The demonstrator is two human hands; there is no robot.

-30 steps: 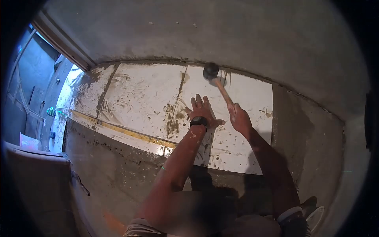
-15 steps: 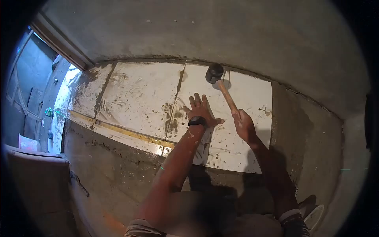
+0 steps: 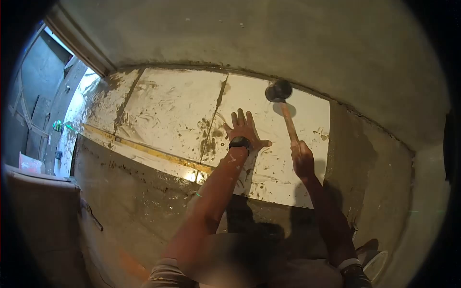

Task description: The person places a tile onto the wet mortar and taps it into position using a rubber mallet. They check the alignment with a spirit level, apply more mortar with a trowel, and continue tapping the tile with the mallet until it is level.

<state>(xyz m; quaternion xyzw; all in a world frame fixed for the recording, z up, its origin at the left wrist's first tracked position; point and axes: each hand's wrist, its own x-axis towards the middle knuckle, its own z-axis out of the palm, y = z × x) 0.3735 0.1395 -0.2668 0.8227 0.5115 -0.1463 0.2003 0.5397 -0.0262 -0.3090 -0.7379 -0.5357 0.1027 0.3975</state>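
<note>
My left hand (image 3: 244,133) lies flat with fingers spread on a large white tile (image 3: 283,168) smeared with mortar; a dark watch (image 3: 239,142) is on that wrist. In my right hand (image 3: 302,156) is the wooden handle of a rubber mallet (image 3: 279,90). Its black head hangs over the far part of the same tile, with a shadow just below it. A second white tile (image 3: 168,101), also spotted with mortar, adjoins on the left.
A long yellow straightedge (image 3: 149,150) lies along the near edge of the left tiles. Bare grey floor (image 3: 353,144) extends right of the tile. A plastered wall (image 3: 288,38) runs along the far side. At the left is a doorway with a green-lit device (image 3: 58,126).
The mallet head has moved to the right, and its handle stands more upright in the view. My right hand has shifted slightly right and down; my left hand stays on the tile.
</note>
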